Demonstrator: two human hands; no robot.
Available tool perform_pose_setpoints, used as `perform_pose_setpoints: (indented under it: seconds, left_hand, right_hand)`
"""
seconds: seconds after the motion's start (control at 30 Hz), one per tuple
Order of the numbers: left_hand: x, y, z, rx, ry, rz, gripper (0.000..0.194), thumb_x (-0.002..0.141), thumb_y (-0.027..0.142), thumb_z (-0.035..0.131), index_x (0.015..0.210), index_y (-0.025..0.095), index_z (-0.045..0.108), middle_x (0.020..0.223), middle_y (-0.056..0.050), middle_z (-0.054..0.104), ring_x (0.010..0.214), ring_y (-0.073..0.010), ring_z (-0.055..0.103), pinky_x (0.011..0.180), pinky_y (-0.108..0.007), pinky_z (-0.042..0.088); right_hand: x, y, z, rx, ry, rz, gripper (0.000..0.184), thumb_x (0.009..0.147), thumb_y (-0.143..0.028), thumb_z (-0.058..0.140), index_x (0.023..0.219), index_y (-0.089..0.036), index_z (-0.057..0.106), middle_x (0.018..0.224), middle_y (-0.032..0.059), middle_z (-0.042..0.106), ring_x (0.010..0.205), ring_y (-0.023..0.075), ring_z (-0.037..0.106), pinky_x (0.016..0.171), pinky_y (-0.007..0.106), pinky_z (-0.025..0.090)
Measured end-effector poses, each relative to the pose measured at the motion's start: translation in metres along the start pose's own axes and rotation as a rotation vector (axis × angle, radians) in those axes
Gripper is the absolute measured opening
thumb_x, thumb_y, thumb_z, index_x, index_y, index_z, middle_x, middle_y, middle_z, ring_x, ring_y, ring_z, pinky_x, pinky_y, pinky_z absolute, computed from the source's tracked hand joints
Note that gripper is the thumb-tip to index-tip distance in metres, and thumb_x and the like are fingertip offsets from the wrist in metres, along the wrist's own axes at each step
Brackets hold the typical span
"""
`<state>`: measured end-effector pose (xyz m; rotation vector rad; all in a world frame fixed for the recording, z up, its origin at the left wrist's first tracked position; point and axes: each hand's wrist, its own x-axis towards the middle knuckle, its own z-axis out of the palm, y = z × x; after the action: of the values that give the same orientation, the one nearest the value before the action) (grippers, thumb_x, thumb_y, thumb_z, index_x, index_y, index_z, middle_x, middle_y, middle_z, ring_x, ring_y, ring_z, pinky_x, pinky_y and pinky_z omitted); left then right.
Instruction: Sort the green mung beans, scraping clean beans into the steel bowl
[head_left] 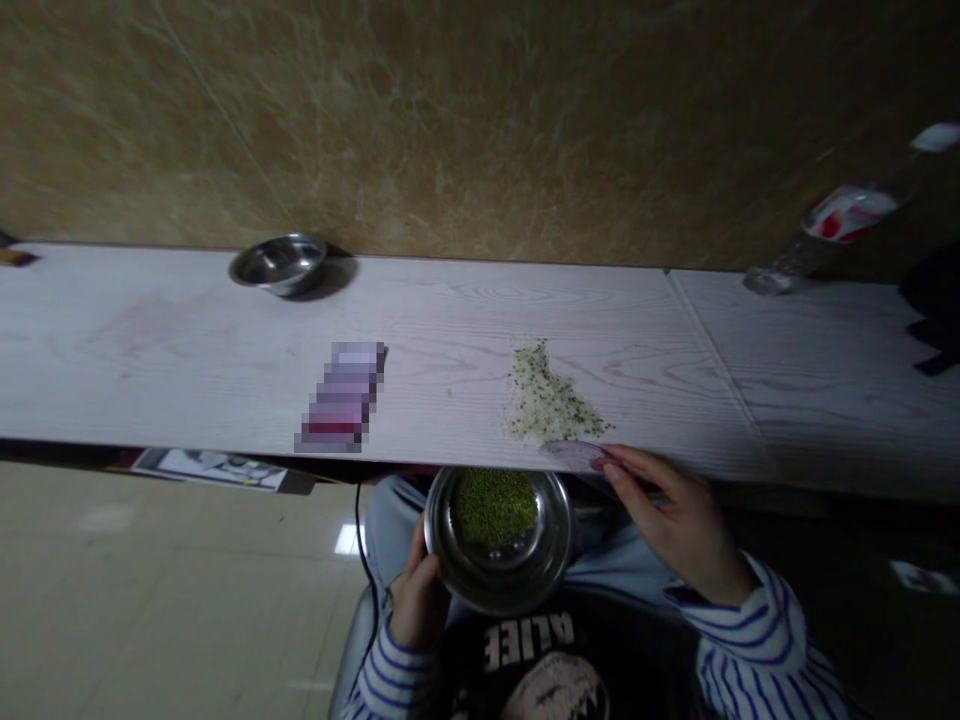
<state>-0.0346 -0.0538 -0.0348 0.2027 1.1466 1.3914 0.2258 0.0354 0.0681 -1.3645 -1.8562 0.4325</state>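
Below the table's front edge, my left hand [421, 592] grips the rim of a steel bowl [551, 575], which is tilted and holds many small green beans [495, 505]. My right hand [671, 510] pinches the end of a thin, translucent oval piece [574, 455] with a reddish tip; its exact kind is unclear. That piece lies at the table edge, beside the near side of a loose pile of white grains mixed with green beans [555, 395].
On the white wood-grain table [442, 350] a pixelated flat item [341, 400] lies to the left. Behind it stands a second steel bowl [281, 265]. A clear plastic bottle [840, 220] is at the back right, near a dark object [934, 310]. A marbled wall [450, 130] backs the table.
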Motion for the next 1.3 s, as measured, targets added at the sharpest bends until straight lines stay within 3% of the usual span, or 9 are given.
perform_pose_setpoints:
  seconds: [0.1,0.23,0.47,0.77,0.9,0.97,1.03,1.13,1.3]
  left_hand:
    - [-0.002,-0.006,0.009,0.02,-0.006,-0.002,0.051,0.06,0.017,0.068,0.109,0.024,0.075,0.1,-0.004,0.075,0.101,-0.027,0.062,0.088,-0.035,0.048]
    - [-0.005,-0.01,0.02,0.012,-0.021,0.001,0.055,0.059,0.018,0.063,0.113,0.024,0.074,0.093,-0.001,0.074,0.083,-0.0215,0.059,0.075,-0.032,0.048]
    - [-0.01,-0.01,0.028,0.006,-0.078,-0.017,0.048,0.061,0.019,0.065,0.108,0.024,0.074,0.087,-0.001,0.071,0.082,-0.0218,0.059,0.073,-0.032,0.048]
    - [-0.013,-0.012,0.031,0.004,-0.087,-0.024,0.051,0.061,0.022,0.069,0.111,0.024,0.073,0.095,-0.003,0.073,0.09,-0.0267,0.063,0.078,-0.036,0.049]
    - [-0.017,-0.015,0.039,-0.014,-0.109,0.0,0.052,0.061,0.024,0.07,0.113,0.022,0.074,0.103,-0.006,0.075,0.102,-0.0305,0.063,0.088,-0.04,0.047]
    - [-0.019,-0.017,0.041,-0.011,-0.094,0.013,0.046,0.062,0.024,0.068,0.108,0.023,0.076,0.094,-0.005,0.074,0.096,-0.0289,0.063,0.085,-0.039,0.047]
    - [-0.018,-0.019,0.041,-0.007,-0.092,0.024,0.049,0.06,0.025,0.07,0.109,0.023,0.076,0.1,-0.007,0.075,0.1,-0.0307,0.063,0.084,-0.04,0.047]
    - [-0.016,-0.022,0.041,-0.031,-0.116,0.066,0.056,0.06,0.027,0.073,0.116,0.022,0.074,0.113,-0.01,0.074,0.114,-0.036,0.059,0.094,-0.045,0.045]
    - [-0.01,-0.026,0.037,-0.085,-0.117,0.122,0.053,0.064,0.029,0.074,0.116,0.023,0.074,0.118,-0.011,0.073,0.123,-0.0385,0.056,0.102,-0.049,0.042]
  right_hand:
    - [-0.003,0.0,-0.001,0.022,0.019,0.027,0.021,0.093,-0.03,0.064,0.109,-0.022,0.075,0.099,0.0065,0.081,0.084,0.0205,0.077,0.081,0.033,0.063]
    - [-0.006,0.0,-0.005,0.038,0.052,0.065,0.022,0.093,-0.033,0.064,0.108,-0.022,0.076,0.098,0.0069,0.081,0.084,0.0223,0.078,0.082,0.036,0.064]
    - [-0.014,-0.001,-0.017,0.018,0.117,0.094,0.023,0.091,-0.035,0.064,0.105,-0.021,0.076,0.098,0.0084,0.081,0.086,0.0245,0.078,0.084,0.038,0.064]
    - [-0.012,0.011,-0.023,0.113,0.208,0.152,0.03,0.089,-0.042,0.065,0.104,-0.018,0.075,0.094,0.0115,0.081,0.085,0.026,0.078,0.08,0.04,0.065]
    - [0.001,0.016,-0.024,0.192,0.215,0.17,0.035,0.087,-0.048,0.068,0.104,-0.019,0.074,0.092,0.0118,0.081,0.083,0.0262,0.078,0.078,0.041,0.064]
    - [0.011,0.018,-0.024,0.259,0.213,0.177,0.039,0.085,-0.053,0.069,0.104,-0.019,0.072,0.089,0.0116,0.081,0.078,0.0254,0.078,0.074,0.04,0.064]
    - [0.025,0.022,-0.021,0.338,0.213,0.172,0.042,0.083,-0.056,0.07,0.104,-0.019,0.071,0.088,0.0111,0.08,0.074,0.0243,0.077,0.072,0.04,0.064]
    - [0.048,0.029,-0.01,0.419,0.214,0.139,0.044,0.082,-0.058,0.07,0.104,-0.019,0.068,0.084,0.0098,0.08,0.072,0.0232,0.075,0.07,0.04,0.062]
    - [0.078,0.04,0.014,0.543,0.169,0.125,0.053,0.077,-0.061,0.071,0.105,-0.017,0.066,0.079,0.0089,0.078,0.064,0.0205,0.07,0.065,0.038,0.058]
